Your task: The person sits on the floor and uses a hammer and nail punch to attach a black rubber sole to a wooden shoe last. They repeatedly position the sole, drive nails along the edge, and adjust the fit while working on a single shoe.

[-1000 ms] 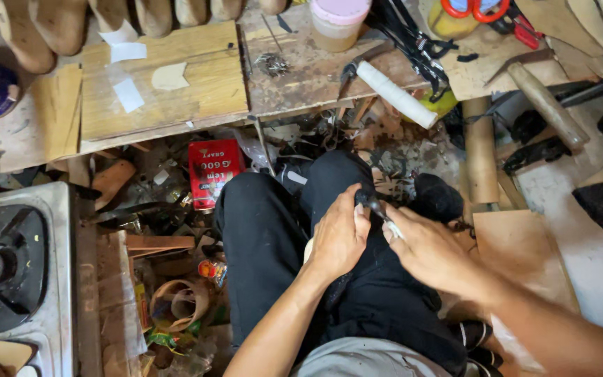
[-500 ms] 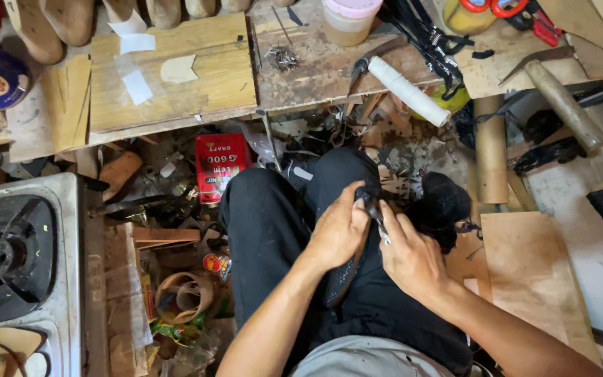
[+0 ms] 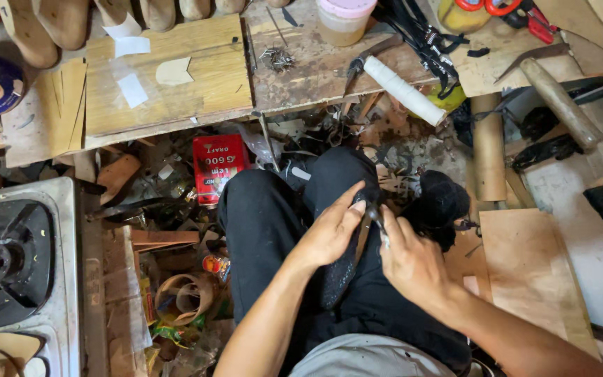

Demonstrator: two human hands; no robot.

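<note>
Two bare hands meet over the lap of a seated person in black trousers [image 3: 266,230], seen from above. The left hand [image 3: 329,234] curls its fingers around the upper end of a long, dark, textured strip of material [image 3: 340,269], which runs down along the thigh from the fingertips toward the waist. The right hand [image 3: 413,262] is closed in a pinch right beside the left fingertips, gripping a small dark piece at the top of that strip; what exactly it pinches is too small to tell. Both hands touch at the fingertips, just above the knee.

Ahead of the knees stands a low, worn wooden tabletop [image 3: 315,77]. On it lie a white rolled cylinder [image 3: 405,89], a translucent plastic jar with a pink lid [image 3: 344,17], a tangle of black straps [image 3: 420,35] and a small heap of metal tacks [image 3: 278,59]. To the left, a lighter wooden board [image 3: 197,91] carries scraps of white paper [image 3: 132,89]. A row of tan shoe soles [image 3: 64,21] lines the far edge. A wooden-handled hammer [image 3: 560,101] lies to the right, near a flat plywood sheet [image 3: 532,272] on the floor.

Under the tabletop a red rectangular tin [image 3: 218,167] stands amid clutter. A steel gas stove with a black burner [image 3: 1,262] sits at the far left.
</note>
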